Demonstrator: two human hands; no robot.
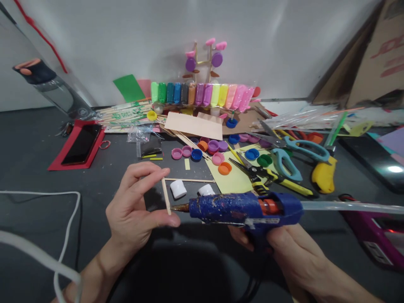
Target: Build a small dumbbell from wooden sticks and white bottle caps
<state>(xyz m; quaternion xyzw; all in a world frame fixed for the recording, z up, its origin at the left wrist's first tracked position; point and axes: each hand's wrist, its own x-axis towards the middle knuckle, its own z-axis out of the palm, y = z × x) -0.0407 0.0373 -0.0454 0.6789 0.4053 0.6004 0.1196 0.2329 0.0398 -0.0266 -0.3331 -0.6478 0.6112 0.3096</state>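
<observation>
Between the thumb and a fingertip of my left hand [135,204] a short wooden stick [166,195] is pinched by its two ends, roughly upright in view. My right hand [284,242] is wrapped round the handle of a blue glue gun [227,209], which points left. The metal nozzle meets the stick near its lower end, by my thumb. A clear glue stick [341,205] juts from the gun's back. Behind the gun are a white cap-like piece [178,189], a second white piece [206,190] partly hidden, and a longer thin stick [189,180] lying flat.
Coloured bottle caps [213,146], pliers [257,172], blue-handled scissors [287,164] and a yellow cutter [293,186] lie ahead. Clay packs [202,94] stand at the back. A phone [82,145] and water bottle [59,92] are left. A white cable [41,252] runs at front left.
</observation>
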